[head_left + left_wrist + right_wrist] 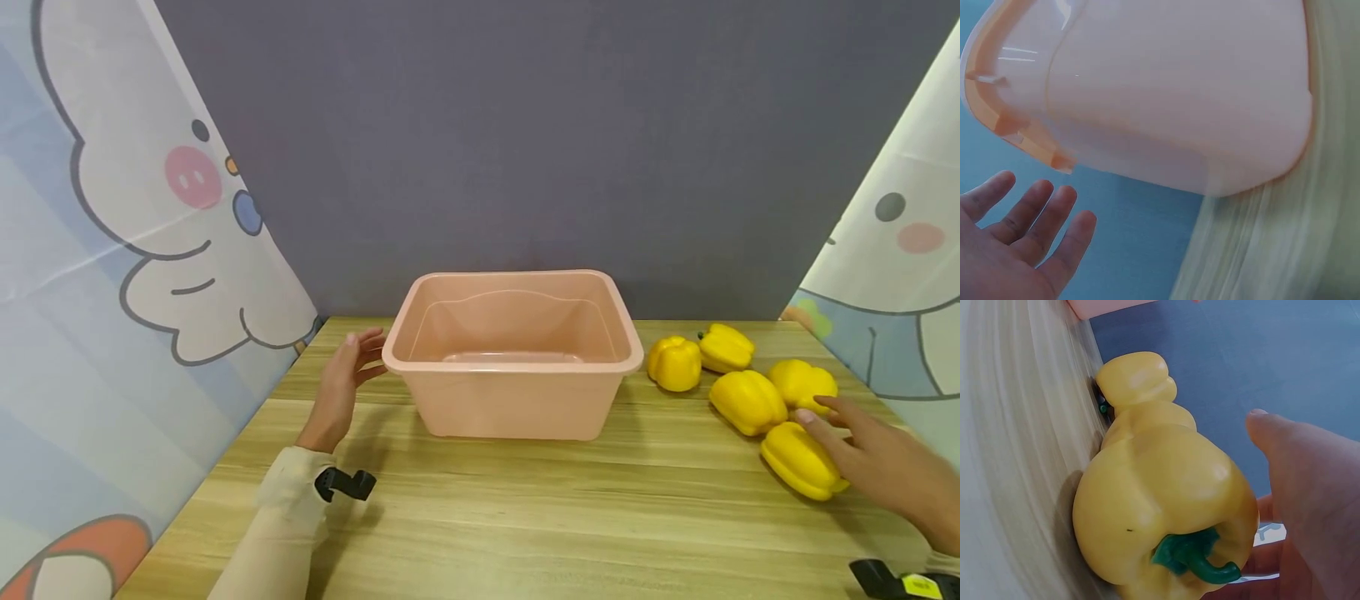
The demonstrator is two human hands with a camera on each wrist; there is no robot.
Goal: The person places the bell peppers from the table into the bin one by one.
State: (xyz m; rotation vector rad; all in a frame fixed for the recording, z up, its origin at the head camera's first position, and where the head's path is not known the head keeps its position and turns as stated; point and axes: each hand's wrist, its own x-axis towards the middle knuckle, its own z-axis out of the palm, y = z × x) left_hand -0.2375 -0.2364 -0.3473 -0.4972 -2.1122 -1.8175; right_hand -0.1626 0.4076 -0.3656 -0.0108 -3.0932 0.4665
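A pink plastic basin [502, 404] stands on the table, with nothing seen inside it. My left hand [339, 392] is at its left side, fingers spread; in the left wrist view a gap separates the fingertips [1085, 225] from the basin wall [1179, 94]. On the right lie several yellow bell peppers. My right hand [885, 458] reaches over the nearest bell pepper [802, 462]. In the right wrist view a bell pepper [1154, 487] shows its green stem, the thumb [1291, 444] stands away from it, and the other fingers are partly hidden behind it.
Beyond the nearest one are more bell peppers: one near the basin [675, 364], one at the back [726, 347], and two side by side, [747, 402] among them. A dark panel [510, 133] rises behind the wooden table [487, 525]. Printed cartoon sheets [112, 333] flank it.
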